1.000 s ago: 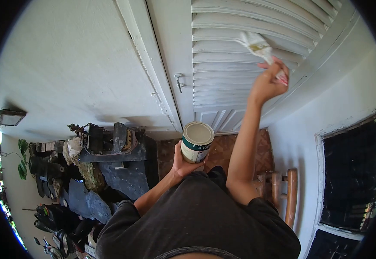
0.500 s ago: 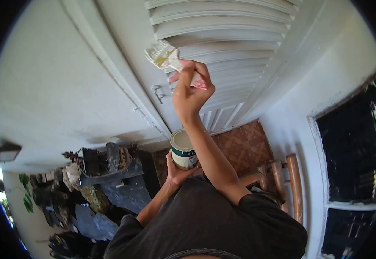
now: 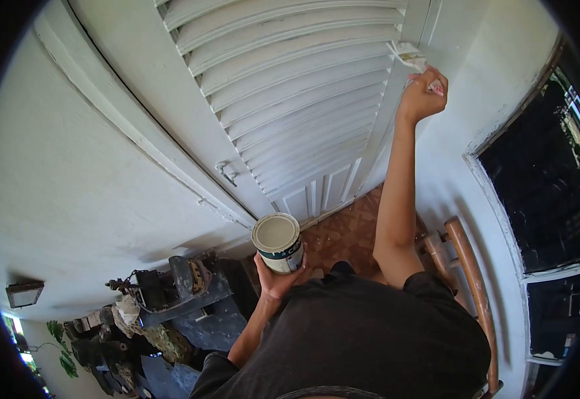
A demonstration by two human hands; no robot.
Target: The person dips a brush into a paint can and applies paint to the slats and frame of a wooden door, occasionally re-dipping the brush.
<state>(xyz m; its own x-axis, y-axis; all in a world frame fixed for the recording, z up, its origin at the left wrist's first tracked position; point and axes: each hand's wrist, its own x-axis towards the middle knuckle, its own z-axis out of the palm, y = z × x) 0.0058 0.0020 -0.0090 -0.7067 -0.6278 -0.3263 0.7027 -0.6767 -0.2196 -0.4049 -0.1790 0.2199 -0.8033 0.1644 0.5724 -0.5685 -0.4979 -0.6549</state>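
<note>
My left hand [image 3: 278,280] is wrapped round the lower part of an open paint can [image 3: 281,254] with a dark green label and pale paint inside. Up at the right, my right hand [image 3: 426,94] grips the handle of a paintbrush [image 3: 409,58] whose bristles are coated in white. The bristle tips are at the right ends of the slats of a white louvered door [image 3: 296,73]; whether they touch is too small to tell. A metal handle [image 3: 225,173] sits on the door's left stile.
A wooden chair [image 3: 471,272] stands at the right by the wall, below a dark window [image 3: 539,179]. Cluttered dark objects on a bench [image 3: 197,299] are at the lower left. Patterned brown floor tiles [image 3: 343,233] show beneath the door.
My right hand has moved with the brush to the right, over to the far side of the slats. The view has shifted, and the can now shows clear of my right arm.
</note>
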